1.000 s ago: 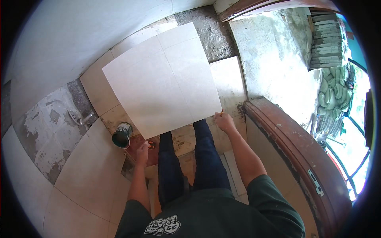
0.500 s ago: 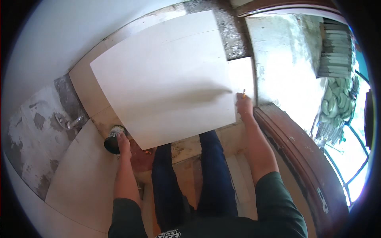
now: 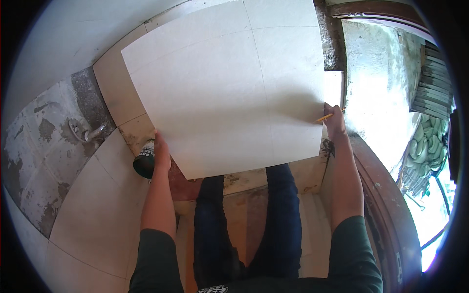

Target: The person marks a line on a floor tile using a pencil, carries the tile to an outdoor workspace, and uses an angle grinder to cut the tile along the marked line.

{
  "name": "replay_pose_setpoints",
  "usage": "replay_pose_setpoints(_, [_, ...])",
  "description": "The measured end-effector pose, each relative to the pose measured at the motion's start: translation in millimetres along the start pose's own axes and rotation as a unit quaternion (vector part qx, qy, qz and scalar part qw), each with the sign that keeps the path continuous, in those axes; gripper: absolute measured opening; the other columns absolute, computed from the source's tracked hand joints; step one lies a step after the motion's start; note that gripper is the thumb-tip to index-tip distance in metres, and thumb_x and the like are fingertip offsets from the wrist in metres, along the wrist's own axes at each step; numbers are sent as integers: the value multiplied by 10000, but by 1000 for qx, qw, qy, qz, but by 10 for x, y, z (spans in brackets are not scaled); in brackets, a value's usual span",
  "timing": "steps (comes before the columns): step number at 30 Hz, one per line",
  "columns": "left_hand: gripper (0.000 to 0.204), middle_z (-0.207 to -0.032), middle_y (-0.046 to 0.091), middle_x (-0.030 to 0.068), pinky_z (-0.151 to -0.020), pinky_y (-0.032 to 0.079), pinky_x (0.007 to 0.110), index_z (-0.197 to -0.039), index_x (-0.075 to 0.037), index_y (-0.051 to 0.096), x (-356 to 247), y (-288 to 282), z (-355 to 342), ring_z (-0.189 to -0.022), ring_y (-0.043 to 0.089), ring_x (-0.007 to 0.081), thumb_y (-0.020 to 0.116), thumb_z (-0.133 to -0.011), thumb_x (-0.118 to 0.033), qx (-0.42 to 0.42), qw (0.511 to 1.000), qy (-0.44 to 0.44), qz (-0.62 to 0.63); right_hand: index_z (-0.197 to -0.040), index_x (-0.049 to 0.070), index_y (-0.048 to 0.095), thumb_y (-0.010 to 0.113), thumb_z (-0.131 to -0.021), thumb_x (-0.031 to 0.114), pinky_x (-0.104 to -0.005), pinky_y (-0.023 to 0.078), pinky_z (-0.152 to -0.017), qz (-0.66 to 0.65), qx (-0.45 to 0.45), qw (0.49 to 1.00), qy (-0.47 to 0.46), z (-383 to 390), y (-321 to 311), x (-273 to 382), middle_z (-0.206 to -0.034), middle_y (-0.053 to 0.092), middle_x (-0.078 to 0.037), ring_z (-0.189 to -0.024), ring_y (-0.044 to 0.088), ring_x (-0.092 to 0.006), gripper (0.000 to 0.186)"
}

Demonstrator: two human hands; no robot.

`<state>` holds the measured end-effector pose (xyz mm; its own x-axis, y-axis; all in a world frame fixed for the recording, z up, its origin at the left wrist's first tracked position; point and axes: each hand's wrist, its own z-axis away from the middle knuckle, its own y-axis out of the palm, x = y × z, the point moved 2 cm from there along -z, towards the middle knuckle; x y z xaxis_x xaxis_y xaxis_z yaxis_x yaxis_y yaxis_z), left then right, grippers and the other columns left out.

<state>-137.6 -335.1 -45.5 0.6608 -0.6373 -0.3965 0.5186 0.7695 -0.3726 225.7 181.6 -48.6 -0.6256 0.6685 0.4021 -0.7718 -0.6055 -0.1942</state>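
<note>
A large white tile (image 3: 210,107) lies in front of my legs, with thin dark lines crossing its face. At its lower left edge, my left hand (image 3: 161,152) has its thumb along the side and its fingers mostly hidden; it looks closed on the edge. A dark can (image 3: 144,161) with a pale label stands just left of that hand, partly covered by it. Against the tile's right edge, my right hand (image 3: 335,122) is closed around a yellow pencil (image 3: 324,117), whose end points left over the tile's surface.
A narrow white piece (image 3: 333,87) lies beyond the right edge. To the left, a tap (image 3: 94,133) sticks out of a patchy wall. A brown door frame (image 3: 386,195) runs along the right, with stacked tiles (image 3: 432,83) and sacks (image 3: 424,144) beyond it.
My left hand has moved from beside the can to the tile's edge. The tile sits farther right and up in view, showing more lines. The pencil now points left over it.
</note>
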Motion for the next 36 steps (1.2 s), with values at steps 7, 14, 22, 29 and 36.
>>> replay_pose_setpoints(7, [846,-1453,560,174,-1101,388,367,-1459,70,482,-32,-48,20,-1283,536,294,376,-1046,-661,-117,991,62,-12,-1327,-130,564,303,-1002,345,-330,407,-1006,-60,-71,981,-172,-2,244,-96,-1203,654,-172,-1114,561,-212,632])
replay_pose_setpoints(14, [837,-1222,666,267,-993,468,423,-1271,104,618,-643,-198,464,-1127,618,379,387,-1035,-666,-132,973,61,-180,-921,-82,597,367,-945,423,-452,451,-756,80,-148,977,-128,650,17,356,-879,600,-256,-808,526,-302,555])
replay_pose_setpoints(22, [790,-988,718,169,-876,503,415,-1146,110,657,-946,-1121,1503,-943,646,271,413,-1046,-635,-103,965,47,-238,-916,-71,526,391,-958,431,-435,406,-779,-9,-183,977,-110,2315,-228,51,-917,579,-255,-840,472,-346,522])
replay_pose_setpoints(29, [736,-1385,596,196,-1112,394,417,-1386,121,509,-1010,-2029,2533,-1272,538,291,412,-1079,-541,-35,980,33,-191,-1074,-14,596,315,-981,463,-533,398,-943,49,-200,978,-36,3768,-211,-227,-1179,592,-358,-1117,534,-529,561])
replay_pose_setpoints(36, [656,-1365,621,192,-1069,460,454,-1374,94,542,-1020,-2572,2483,-1244,594,311,412,-1090,-483,83,964,37,-249,-1252,-47,615,246,-985,451,-525,387,-1073,54,-162,977,128,4498,-16,-485,-1381,560,-328,-1280,530,-501,676])
